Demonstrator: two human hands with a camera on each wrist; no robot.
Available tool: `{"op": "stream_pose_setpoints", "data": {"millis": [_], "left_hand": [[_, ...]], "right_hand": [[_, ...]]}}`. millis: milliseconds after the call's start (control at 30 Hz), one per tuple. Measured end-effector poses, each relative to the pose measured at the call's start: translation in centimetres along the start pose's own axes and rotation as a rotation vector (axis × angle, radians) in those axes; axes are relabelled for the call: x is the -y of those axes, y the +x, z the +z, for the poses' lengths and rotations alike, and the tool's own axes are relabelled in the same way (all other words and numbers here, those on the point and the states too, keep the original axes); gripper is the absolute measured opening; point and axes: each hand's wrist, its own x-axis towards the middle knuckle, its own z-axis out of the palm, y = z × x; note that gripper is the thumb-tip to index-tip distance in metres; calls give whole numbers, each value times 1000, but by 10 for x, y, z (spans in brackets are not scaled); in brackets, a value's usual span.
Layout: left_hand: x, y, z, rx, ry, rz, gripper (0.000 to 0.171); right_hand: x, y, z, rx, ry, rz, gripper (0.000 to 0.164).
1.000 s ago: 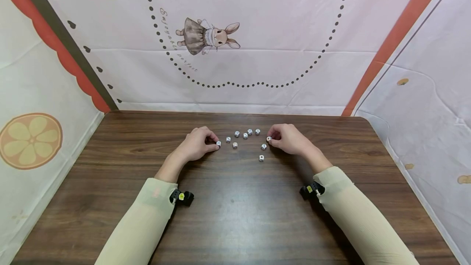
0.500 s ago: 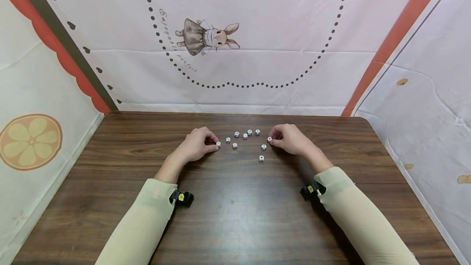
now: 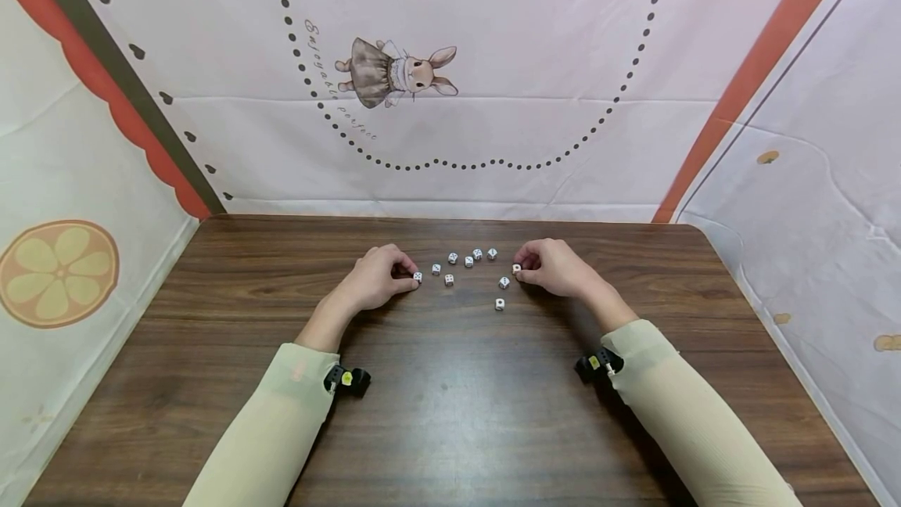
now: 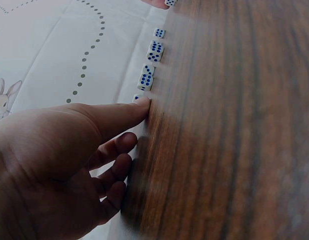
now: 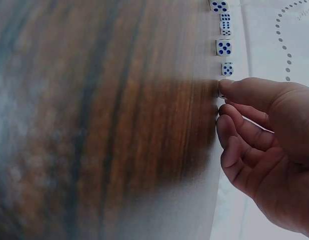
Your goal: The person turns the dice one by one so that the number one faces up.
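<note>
My left hand [image 3: 380, 276] pinches a white die [image 3: 418, 277] between thumb and fingers, at the left end of a loose group of dice. In the left wrist view the thumb covers most of that die [image 4: 137, 98]. On the group's right side, my right hand [image 3: 554, 266] pinches another white die [image 3: 517, 268], largely hidden behind the thumb in the right wrist view. Between the hands lie several more dice, some in an uneven arc with one die [image 3: 453, 258] near its top. Closer to me are a die [image 3: 449, 280], a die [image 3: 504, 282] and a die [image 3: 500, 304].
The dice rest on a dark wood-grain table [image 3: 450, 405]. Behind its far edge hangs a pale cloth [image 3: 535, 37] with a printed rabbit. Cloth also runs along both sides. Each wrist carries a small black camera, one at the left cuff [image 3: 355, 380].
My right hand and its die have shifted very slightly to the right, away from the other dice. The left hand and the loose dice stay in place.
</note>
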Motion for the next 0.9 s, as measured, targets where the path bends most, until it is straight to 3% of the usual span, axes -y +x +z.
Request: {"op": "stream_pose_setpoints", "data": {"millis": [567,900], "left_hand": [[1,1,1,2,0,-4,12],[1,2,1,9,-8,-17,12]], "right_hand": [[4,-15,-6,-13,4,-10,7],[20,-33,-8,55,52,-61,6]]}}
